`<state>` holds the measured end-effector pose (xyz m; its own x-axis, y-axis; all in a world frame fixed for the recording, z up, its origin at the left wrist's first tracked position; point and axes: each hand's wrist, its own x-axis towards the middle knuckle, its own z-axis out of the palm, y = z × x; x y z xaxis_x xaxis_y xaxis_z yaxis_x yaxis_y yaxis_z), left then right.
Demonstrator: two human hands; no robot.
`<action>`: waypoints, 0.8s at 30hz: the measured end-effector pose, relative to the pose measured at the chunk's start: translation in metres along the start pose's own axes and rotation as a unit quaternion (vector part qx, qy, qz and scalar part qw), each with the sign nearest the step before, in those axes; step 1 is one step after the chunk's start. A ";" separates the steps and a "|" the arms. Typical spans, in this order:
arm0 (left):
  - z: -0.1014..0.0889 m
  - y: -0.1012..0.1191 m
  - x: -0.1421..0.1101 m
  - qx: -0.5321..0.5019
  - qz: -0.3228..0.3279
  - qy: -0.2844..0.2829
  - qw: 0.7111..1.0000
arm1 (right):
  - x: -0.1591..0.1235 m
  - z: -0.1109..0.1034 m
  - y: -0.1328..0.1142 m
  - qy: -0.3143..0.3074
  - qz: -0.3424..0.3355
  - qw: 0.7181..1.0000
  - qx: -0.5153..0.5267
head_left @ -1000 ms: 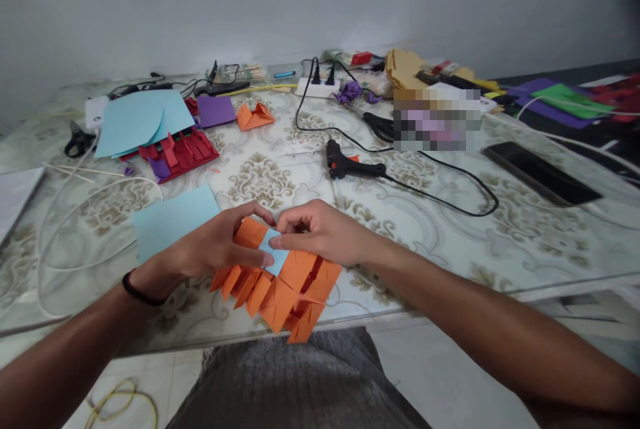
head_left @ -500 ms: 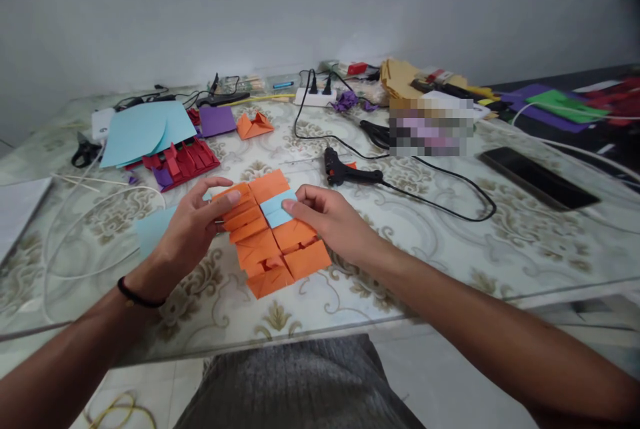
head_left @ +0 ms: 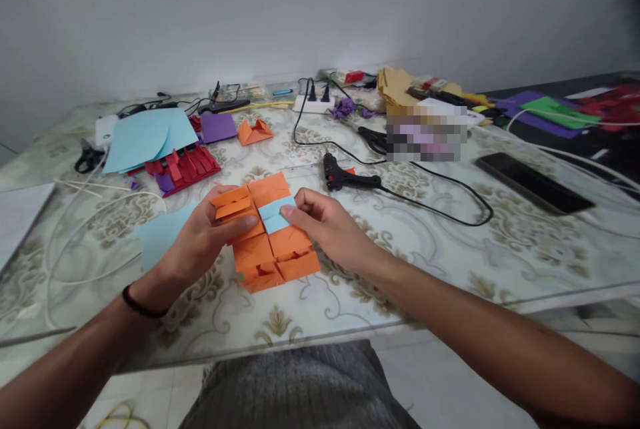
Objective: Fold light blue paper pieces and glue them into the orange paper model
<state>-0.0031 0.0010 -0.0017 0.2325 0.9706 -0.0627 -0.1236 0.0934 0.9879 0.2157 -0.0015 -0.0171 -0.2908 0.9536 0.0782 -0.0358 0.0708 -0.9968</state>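
Between my hands is an orange folded-paper piece (head_left: pixel 253 249), made of several square flaps in two columns, with a light blue paper patch (head_left: pixel 275 215) on its right column. My left hand (head_left: pixel 205 235) grips the left edge, thumb lying across the orange folds and fingers behind. My right hand (head_left: pixel 325 222) pinches the right edge, its thumb pressed on the blue patch. The piece is held tilted above the patterned tabletop. A light blue sheet (head_left: pixel 163 232) lies on the table, partly behind my left forearm.
A black glue gun (head_left: pixel 350 175) lies beyond my right hand, its cord looping right. A phone (head_left: pixel 533 181) is farther right. At back left are blue sheets (head_left: pixel 145 139), a red folded-paper piece (head_left: pixel 187 169), a purple square (head_left: pixel 218 127) and scissors (head_left: pixel 89 157). A power strip (head_left: pixel 314 104) stands at the back.
My left thumb has slid right and down over the orange folds, toward the centre seam. The lower end of the piece has shifted slightly up and left. My right hand keeps its pinch.
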 end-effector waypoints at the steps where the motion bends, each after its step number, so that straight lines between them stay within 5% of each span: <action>1: -0.002 0.000 0.001 0.013 0.001 0.005 1.000 | 0.000 0.000 0.000 -0.013 0.010 1.000 0.005; 7: -0.005 -0.001 -0.002 0.043 -0.016 -0.003 0.999 | -0.001 -0.001 0.005 -0.130 0.058 0.988 0.061; 13: -0.007 -0.006 -0.002 0.022 -0.059 -0.113 0.992 | -0.003 0.000 0.007 -0.115 0.051 0.989 0.077; 24: 0.002 -0.008 -0.006 0.072 -0.116 -0.049 0.989 | -0.005 0.004 0.006 -0.124 0.059 0.991 -0.003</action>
<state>-0.0019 -0.0061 -0.0094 0.3311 0.8998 -0.2841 0.0821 0.2724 0.9587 0.2132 -0.0073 -0.0229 -0.5179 0.8546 -0.0393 0.0186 -0.0347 -0.9992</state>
